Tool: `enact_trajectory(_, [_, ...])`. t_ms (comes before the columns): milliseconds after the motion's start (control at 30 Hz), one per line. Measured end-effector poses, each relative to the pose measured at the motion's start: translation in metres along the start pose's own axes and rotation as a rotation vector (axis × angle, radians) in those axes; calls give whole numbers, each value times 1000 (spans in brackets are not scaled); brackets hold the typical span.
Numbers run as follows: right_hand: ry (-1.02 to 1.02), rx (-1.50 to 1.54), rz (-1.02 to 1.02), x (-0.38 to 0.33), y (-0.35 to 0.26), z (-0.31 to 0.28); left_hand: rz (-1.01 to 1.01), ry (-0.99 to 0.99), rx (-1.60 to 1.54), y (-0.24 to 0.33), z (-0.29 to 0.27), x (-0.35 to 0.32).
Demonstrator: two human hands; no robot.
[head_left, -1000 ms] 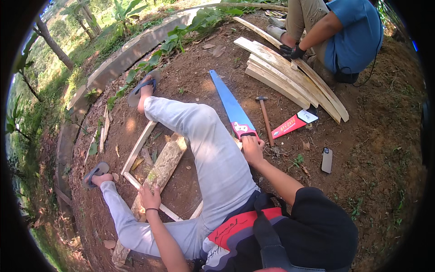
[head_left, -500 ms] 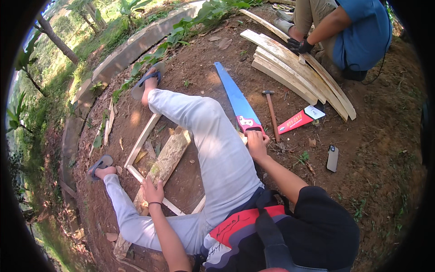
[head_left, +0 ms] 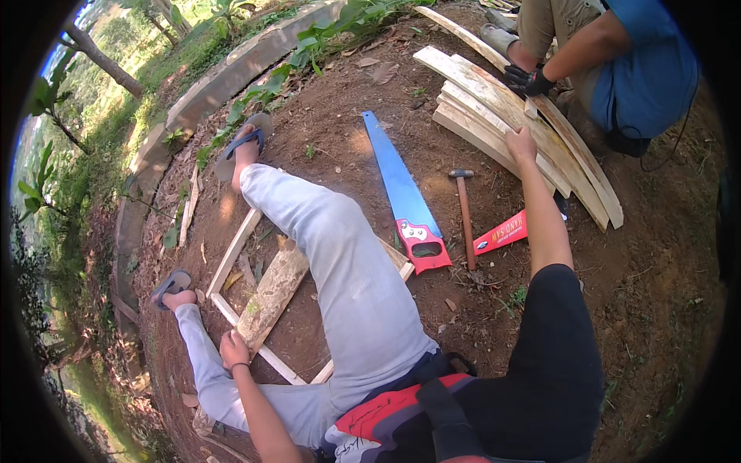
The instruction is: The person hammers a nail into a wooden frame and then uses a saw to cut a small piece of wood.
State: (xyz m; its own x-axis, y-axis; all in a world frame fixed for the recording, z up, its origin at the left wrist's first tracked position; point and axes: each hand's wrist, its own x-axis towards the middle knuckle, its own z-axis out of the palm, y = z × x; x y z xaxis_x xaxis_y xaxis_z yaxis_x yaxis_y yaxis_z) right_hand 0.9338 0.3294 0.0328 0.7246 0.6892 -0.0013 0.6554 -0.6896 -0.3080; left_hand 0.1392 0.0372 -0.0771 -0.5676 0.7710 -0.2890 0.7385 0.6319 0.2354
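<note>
My right hand [head_left: 521, 145] reaches out to a stack of pale wooden planks [head_left: 494, 96], its fingers closed on the edge of one plank. My left hand [head_left: 234, 349] is closed at the edge of a rough, bark-marked board [head_left: 274, 293], which lies across a frame of thin wooden strips [head_left: 231, 255] between my legs. Part of the frame is hidden under my right leg. A handsaw [head_left: 401, 193] with a blue blade and red handle lies flat beside my right knee. Next to it are a hammer [head_left: 464, 216] and a red saw sleeve [head_left: 500, 234], partly behind my right forearm.
A person in a blue shirt [head_left: 652, 77] squats beyond the planks, a black-gloved hand [head_left: 529, 79] on a long, curved plank [head_left: 575, 150]. A low concrete curb [head_left: 224, 73] runs along the far left, with leafy plants [head_left: 324, 35] and a tree trunk [head_left: 104, 60].
My right hand has left the saw handle and reached out to the planks. My left hand, earlier spread on the board, has slid nearer me and closed at its edge. The phone is now hidden.
</note>
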Motion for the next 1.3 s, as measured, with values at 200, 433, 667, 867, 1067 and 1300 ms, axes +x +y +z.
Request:
enact_trajectory(200, [92, -108, 390, 79, 46, 7, 68, -186, -68, -4, -5, 26])
enact_trajectory(433, [38, -235, 351, 108, 6, -14, -151, -294, 395, 43, -12, 23])
enact_trajectory(667, [-44, -335, 294, 132, 13, -10, -150, -236, 521, 33, 8, 35])
enact_trajectory(867, [-43, -390, 190, 144, 31, -12, -231, -213, 446, 68, -1, 25])
enact_trajectory(1067, [-98, -412, 138, 153, 30, -2, -370, -158, 472, 83, 2, 18])
enact_trajectory(1300, [-64, -367, 163, 129, 31, -13, -369, -136, 423, 96, 2, 17])
